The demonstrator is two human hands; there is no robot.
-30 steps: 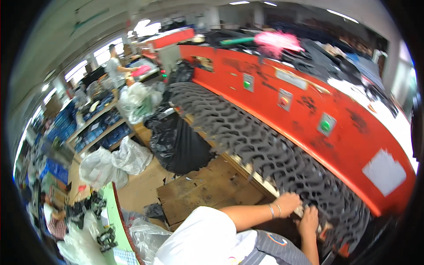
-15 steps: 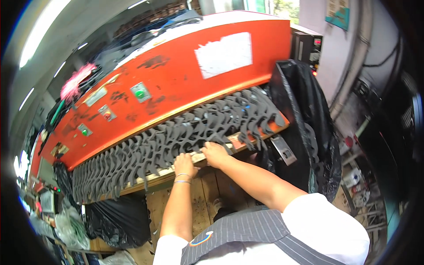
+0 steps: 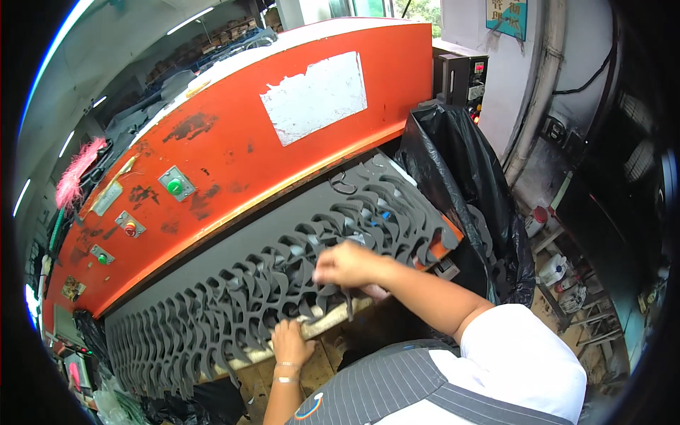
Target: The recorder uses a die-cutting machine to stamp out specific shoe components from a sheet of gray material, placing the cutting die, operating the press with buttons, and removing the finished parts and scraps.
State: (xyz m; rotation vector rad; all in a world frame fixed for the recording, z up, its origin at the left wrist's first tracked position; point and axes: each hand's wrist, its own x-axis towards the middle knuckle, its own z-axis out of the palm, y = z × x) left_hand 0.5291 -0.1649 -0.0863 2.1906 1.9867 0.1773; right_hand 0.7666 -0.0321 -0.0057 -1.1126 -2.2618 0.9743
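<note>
A dark grey foam sheet, cut through in rows of curved shapes along its near part, lies on a pale board in front of a red machine. At the board's near edge, my left hand is closed, its fingers hooked over the rim beside the foam. Over the cut rows, further right, is my right hand with its fingers bent together. Whatever its fingertips hold, if anything, is hidden. Small blue and whitish bits show among the cuts.
The red machine housing rises behind the sheet, with green and red buttons on its front. A black plastic bag stands at the right end; another black bag lies below the board at left. Wooden boards cover the floor.
The foam sheet has come out toward me, baring a plain strip behind the cut rows. My right hand has left the board's edge for above the foam; my left stays at the rim.
</note>
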